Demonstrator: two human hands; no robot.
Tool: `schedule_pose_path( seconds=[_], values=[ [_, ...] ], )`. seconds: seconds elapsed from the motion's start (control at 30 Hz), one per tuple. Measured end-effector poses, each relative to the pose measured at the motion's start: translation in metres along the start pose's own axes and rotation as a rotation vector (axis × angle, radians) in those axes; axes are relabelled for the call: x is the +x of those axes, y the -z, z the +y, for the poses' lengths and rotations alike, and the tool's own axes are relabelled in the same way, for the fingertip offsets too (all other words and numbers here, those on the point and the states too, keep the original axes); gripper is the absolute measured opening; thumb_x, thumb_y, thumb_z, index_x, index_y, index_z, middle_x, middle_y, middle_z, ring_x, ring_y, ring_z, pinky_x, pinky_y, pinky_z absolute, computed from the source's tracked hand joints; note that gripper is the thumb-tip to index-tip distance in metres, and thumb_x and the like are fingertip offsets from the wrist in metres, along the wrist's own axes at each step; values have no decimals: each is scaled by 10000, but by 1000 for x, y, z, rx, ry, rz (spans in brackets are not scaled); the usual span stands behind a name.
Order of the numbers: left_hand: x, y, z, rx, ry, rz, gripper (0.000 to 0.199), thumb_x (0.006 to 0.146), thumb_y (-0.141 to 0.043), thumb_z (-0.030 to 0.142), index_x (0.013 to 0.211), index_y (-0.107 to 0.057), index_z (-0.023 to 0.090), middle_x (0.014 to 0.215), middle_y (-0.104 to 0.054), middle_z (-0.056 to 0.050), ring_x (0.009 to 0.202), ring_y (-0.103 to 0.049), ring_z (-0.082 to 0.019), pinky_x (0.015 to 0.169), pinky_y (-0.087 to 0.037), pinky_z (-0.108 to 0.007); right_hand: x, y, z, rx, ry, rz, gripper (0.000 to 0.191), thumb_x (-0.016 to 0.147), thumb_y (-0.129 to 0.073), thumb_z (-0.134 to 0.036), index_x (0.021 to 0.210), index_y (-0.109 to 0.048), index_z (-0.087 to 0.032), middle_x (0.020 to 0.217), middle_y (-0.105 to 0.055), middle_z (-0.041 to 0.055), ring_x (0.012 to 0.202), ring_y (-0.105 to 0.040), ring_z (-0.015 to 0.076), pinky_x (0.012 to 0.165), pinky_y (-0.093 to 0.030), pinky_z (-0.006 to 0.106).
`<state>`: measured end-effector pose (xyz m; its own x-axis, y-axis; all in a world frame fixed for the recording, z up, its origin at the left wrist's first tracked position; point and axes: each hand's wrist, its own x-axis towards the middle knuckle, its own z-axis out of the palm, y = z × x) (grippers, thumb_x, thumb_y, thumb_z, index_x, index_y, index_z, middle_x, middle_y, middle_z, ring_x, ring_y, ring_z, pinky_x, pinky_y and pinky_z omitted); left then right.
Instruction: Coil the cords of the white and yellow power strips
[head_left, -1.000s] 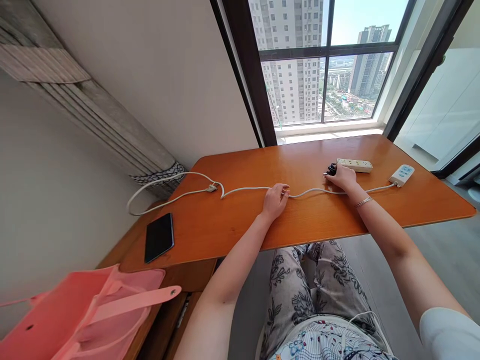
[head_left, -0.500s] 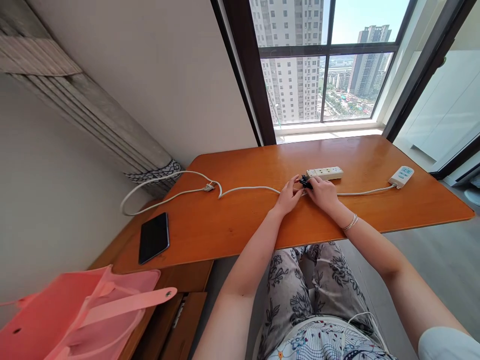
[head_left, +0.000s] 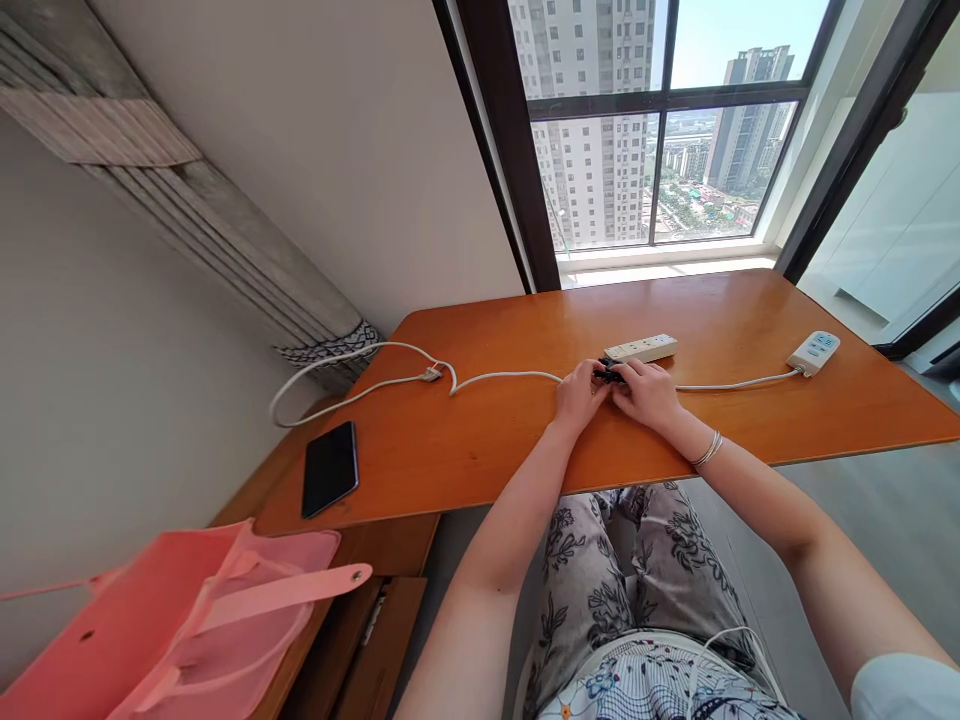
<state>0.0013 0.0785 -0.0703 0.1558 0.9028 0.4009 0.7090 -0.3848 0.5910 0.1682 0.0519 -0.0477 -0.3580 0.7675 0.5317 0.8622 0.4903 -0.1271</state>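
Both of my hands meet over the wooden table, with a small black bundle (head_left: 609, 372) between their fingertips; its kind is too small to make out. My left hand (head_left: 579, 396) is closed on its left side. My right hand (head_left: 646, 391) grips it from the right, fingers bent. Just behind the fingers lies a white power strip (head_left: 643, 348), partly touching or overlapped by the black bundle. A white cable (head_left: 510, 375) passes under or behind both hands. It comes out on the right and leads to a white socket block (head_left: 814, 352).
On the wooden table (head_left: 480, 450), the cable loops at the left, near a plug (head_left: 432, 374). A black phone or tablet (head_left: 331, 468) lies at the left edge. A pink bag (head_left: 187, 610) stands at lower left. Beyond the table is a window (head_left: 664, 100).
The black bundle has turned to lie flatter between my fingers, and my hands have drawn slightly closer over it. The power strip has shifted a little left relative to my hands. The view has shifted slightly.
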Motion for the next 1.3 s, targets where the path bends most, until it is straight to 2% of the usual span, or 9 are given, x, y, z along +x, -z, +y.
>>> schedule_pose_path(
  seconds=[0.23, 0.5, 0.73, 1.03, 1.3],
  values=[
    [0, -2, 2, 14, 40, -10, 241, 834, -666, 223, 1043, -547, 235, 1073, -691, -43, 905, -691, -207, 798, -500, -329, -1, 0, -1, 23, -24, -8, 338, 880, -532, -213, 1192, -657, -176, 1039, -708, 97, 902, -643, 234, 848, -443, 331],
    [1, -8, -6, -79, 8, -8, 251, 823, -688, 248, 1026, -540, 232, 1059, -663, -47, 874, -678, -203, 803, -518, -346, -1, 4, -1, 35, -66, -52, 324, 839, -551, -239, 1132, -668, -167, 1039, -714, 107, 917, -641, 255, 865, -441, 334],
    [1, -10, -8, -119, 13, 10, 244, 812, -701, 228, 1004, -551, 216, 1045, -642, -48, 809, -661, -177, 777, -523, -325, -3, 1, 1, 37, -45, -37, 319, 864, -525, -216, 1145, -666, -163, 1027, -707, 98, 920, -637, 239, 885, -427, 323],
    [0, -9, -7, 18, -19, 25, 236, 790, -680, 165, 968, -540, 232, 1031, -647, -40, 875, -645, -212, 744, -475, -316, -4, -2, 3, 8, 12, -26, 285, 869, -540, -244, 1099, -690, -169, 962, -721, 86, 881, -642, 236, 857, -411, 323],
    [0, -8, -8, 52, 7, 35, 215, 762, -681, 173, 886, -525, 251, 905, -653, -17, 792, -629, -220, 681, -425, -313, -6, -1, 0, 5, 32, -27, 265, 837, -565, -262, 1044, -704, -175, 935, -716, 81, 853, -645, 230, 823, -427, 313]
  ],
)
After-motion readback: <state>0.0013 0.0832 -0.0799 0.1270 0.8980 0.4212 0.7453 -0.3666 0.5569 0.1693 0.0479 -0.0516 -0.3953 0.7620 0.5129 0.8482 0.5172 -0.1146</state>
